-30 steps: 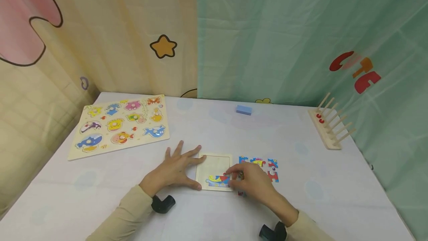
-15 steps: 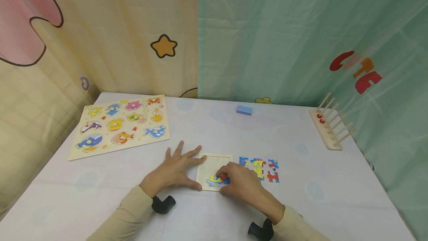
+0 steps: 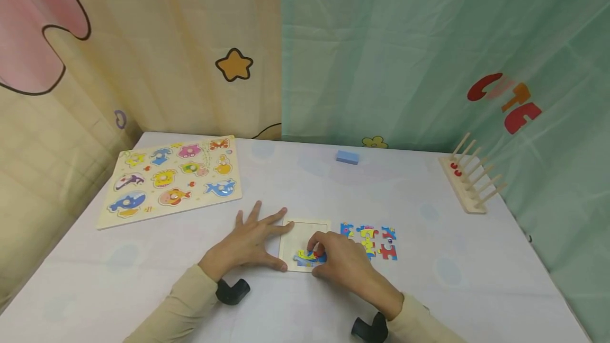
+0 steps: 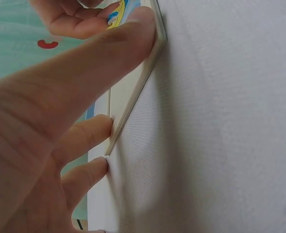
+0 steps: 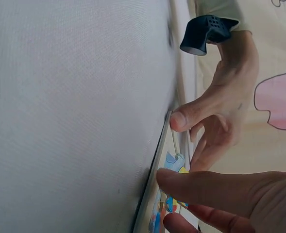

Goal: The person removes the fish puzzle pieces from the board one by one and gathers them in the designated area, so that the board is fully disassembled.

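A small wooden puzzle tray (image 3: pixel 302 234) lies on the table before me. Blue-and-yellow jigsaw pieces (image 3: pixel 303 259) sit along its near side. My left hand (image 3: pixel 250 240) has its fingers spread, with thumb and fingertips at the tray's left edge; in the left wrist view its thumb (image 4: pixel 140 31) presses the tray's corner. Over the tray's near right part, my right hand (image 3: pixel 350 263) pinches a colourful puzzle piece (image 5: pixel 171 203) between thumb and curled fingers, low over the board. The fingers partly hide that piece. Several loose puzzle pieces (image 3: pixel 368 233) lie just right of the tray.
A large peg puzzle board (image 3: pixel 164 181) with sea animals lies at the back left. The blue block (image 3: pixel 347 157) is near the far edge. A wooden peg stand (image 3: pixel 464 187) with red beads is at the right. Curtains (image 3: pixel 381 57) hang behind the table.
My right hand has moved left from the tray's right edge to over its near part, uncovering loose pieces, and then stays nearly still. The left hand has kept its place.
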### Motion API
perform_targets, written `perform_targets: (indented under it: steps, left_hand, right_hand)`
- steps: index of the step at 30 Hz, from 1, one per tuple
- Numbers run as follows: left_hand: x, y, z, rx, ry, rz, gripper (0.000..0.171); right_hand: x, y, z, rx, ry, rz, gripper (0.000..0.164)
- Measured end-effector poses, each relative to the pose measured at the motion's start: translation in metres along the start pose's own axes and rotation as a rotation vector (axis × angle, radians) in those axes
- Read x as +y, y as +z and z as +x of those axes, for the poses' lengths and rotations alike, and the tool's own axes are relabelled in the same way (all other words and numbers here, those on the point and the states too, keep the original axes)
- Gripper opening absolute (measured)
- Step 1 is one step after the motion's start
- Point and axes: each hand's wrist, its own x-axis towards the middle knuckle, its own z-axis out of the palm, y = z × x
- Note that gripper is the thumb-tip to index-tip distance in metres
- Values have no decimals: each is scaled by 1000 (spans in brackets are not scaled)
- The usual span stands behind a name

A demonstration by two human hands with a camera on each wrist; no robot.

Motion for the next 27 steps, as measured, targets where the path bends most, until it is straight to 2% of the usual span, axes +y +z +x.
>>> perform_targets:
  steps: [6,13,19,23,27]
  left_hand:
    - [0,0,0,4,3,-6,88]
    - [0,0,1,-4,-5,-10,88]
    - [0,1,1,-2,2,-10,88]
    - [0,1,1,0,2,-9,89]
    - [0,0,0,0,-9,-4,89]
  right_hand:
    - [2,-1,1,32,-29,90,21]
    - [14,-10,0,30,-21,306,13]
    - [42,-27,-14,8,94,426,8]
    - [62,-37,-27,-6,187,461,11]
    - [78,-42,-38,-9,243,472,14]
